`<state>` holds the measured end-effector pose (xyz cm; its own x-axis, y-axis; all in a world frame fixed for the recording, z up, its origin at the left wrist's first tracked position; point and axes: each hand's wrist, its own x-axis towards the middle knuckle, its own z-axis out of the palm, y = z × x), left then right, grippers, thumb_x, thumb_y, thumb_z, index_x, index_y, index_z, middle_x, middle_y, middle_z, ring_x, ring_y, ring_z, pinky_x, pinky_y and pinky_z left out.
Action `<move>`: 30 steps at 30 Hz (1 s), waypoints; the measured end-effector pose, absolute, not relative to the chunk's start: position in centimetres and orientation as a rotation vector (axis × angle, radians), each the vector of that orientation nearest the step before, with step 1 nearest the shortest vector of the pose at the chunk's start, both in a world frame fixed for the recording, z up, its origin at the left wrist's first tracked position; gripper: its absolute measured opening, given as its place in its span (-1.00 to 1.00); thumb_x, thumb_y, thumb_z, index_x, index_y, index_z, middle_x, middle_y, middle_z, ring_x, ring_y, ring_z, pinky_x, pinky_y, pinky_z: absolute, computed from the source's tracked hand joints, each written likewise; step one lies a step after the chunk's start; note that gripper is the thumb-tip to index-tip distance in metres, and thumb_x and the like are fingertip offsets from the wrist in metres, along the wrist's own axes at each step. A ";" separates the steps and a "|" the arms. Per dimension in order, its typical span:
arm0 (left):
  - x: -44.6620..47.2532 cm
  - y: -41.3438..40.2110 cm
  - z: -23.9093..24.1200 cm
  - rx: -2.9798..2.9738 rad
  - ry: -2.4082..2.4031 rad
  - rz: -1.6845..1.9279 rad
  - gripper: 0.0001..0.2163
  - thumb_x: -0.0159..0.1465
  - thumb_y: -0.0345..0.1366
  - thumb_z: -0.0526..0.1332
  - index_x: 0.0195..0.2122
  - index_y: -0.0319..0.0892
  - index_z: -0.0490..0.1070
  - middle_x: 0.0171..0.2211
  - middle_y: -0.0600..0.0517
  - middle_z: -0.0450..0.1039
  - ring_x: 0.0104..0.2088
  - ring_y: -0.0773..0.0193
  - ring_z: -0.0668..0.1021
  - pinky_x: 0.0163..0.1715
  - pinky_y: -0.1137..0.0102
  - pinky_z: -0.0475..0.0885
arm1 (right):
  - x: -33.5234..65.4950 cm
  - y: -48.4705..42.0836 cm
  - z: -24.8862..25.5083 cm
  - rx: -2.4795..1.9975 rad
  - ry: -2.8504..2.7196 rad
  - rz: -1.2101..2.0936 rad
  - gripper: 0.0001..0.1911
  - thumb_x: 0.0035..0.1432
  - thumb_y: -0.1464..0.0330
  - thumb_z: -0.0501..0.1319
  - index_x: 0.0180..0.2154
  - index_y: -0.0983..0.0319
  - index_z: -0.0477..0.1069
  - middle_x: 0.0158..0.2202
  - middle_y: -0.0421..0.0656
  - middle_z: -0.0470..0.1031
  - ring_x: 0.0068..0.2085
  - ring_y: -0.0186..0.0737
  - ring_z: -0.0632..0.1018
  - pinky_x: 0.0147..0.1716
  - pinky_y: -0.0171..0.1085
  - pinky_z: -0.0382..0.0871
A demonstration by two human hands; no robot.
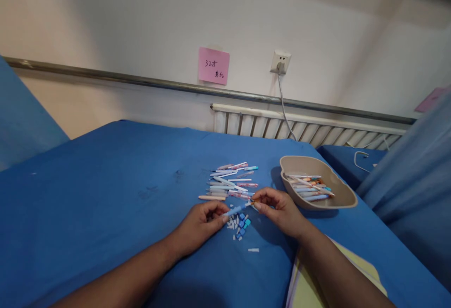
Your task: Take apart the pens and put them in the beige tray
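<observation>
Your left hand (202, 223) and right hand (278, 207) each pinch one end of a pen (237, 210) over the blue bench (105, 195), above small caps (239, 225), with loose pens (230, 181) beyond and a tray (347, 200) just right.

I count two hands, the left hand (202, 225) and the right hand (278, 209), sharing one pen (237, 210). One beige tray (340, 200), one pink note (213, 66), one wall socket (280, 62). Loose pens (230, 182) on the desk (105, 190) and small caps (240, 223): too crowded for an exact tally.
</observation>
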<state>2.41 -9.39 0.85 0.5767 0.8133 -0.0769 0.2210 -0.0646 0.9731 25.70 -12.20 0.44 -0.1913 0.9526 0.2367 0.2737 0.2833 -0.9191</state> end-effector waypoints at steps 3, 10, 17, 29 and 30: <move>2.4 -9.4 1.0 1.650 0.907 0.613 -0.80 0.12 -0.16 0.21 -0.38 -0.19 0.45 -0.52 0.12 0.33 -0.49 0.36 0.32 -0.47 0.52 0.19 | 25.7 -12.3 0.5 -1.143 -1.688 0.899 -0.82 0.09 0.29 0.20 -0.27 0.23 0.42 -0.46 -0.23 0.37 -0.43 -0.36 0.37 -0.42 -0.36 0.27; 2.2 -9.6 1.1 1.787 0.958 0.603 -0.82 0.14 -0.20 0.17 -0.37 -0.19 0.46 -0.47 0.09 0.38 -0.41 0.29 0.38 -0.40 0.49 0.25 | 25.7 -12.5 0.9 -1.161 -1.767 0.766 -0.83 0.08 0.31 0.20 -0.26 0.21 0.45 -0.43 -0.20 0.41 -0.40 -0.32 0.40 -0.38 -0.33 0.31; 2.3 -9.6 1.0 1.776 0.957 0.602 -0.83 0.14 -0.21 0.16 -0.38 -0.18 0.47 -0.48 0.10 0.40 -0.42 0.29 0.39 -0.41 0.50 0.26 | 25.8 -12.4 0.6 -1.168 -1.758 0.793 -0.85 0.07 0.32 0.21 -0.28 0.21 0.46 -0.45 -0.22 0.40 -0.42 -0.33 0.40 -0.40 -0.34 0.29; 2.1 -9.7 0.8 1.764 0.939 0.601 -0.83 0.15 -0.23 0.18 -0.36 -0.20 0.48 -0.47 0.10 0.39 -0.43 0.32 0.38 -0.42 0.51 0.26 | 24.9 -12.3 0.1 -1.174 -1.719 0.922 -0.81 0.06 0.28 0.23 -0.28 0.23 0.45 -0.48 -0.23 0.42 -0.45 -0.35 0.41 -0.43 -0.36 0.28; 2.1 -9.7 0.8 1.744 0.940 0.598 -0.83 0.14 -0.22 0.19 -0.36 -0.20 0.48 -0.48 0.10 0.38 -0.43 0.32 0.38 -0.43 0.51 0.25 | 24.8 -12.3 0.1 -1.176 -1.704 0.940 -0.81 0.05 0.27 0.24 -0.29 0.24 0.45 -0.49 -0.23 0.42 -0.45 -0.35 0.41 -0.44 -0.36 0.28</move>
